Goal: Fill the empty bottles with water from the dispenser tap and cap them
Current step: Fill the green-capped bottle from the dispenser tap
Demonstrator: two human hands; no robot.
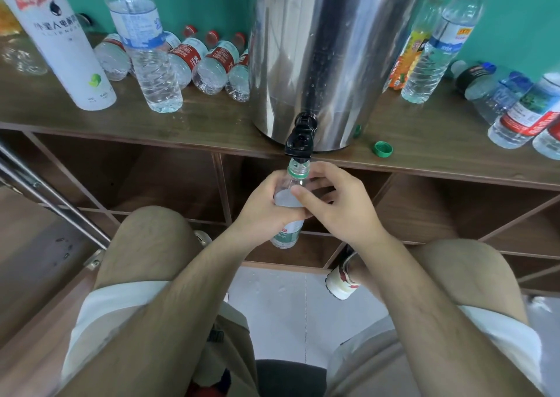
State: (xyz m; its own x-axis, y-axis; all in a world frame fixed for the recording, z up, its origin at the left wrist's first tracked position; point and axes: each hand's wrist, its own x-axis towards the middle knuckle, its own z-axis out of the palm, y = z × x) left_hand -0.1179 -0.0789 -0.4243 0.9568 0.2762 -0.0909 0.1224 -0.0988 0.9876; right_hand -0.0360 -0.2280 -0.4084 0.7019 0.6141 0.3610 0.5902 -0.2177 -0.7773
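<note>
Just beyond the surface's (pixel 181 130) front edge, the clear, green-labelled bottle (pixel 286 234) hangs upright, its mouth under the tap (pixel 298 142). The left hand (pixel 260 211) and right hand (pixel 345 208) both curl their fingers round it. A green cap (pixel 383 148) lies near that edge.

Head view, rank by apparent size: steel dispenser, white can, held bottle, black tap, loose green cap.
1. steel dispenser
2. white can
3. bottle, partly hidden by the left hand and right hand
4. black tap
5. green cap
</note>
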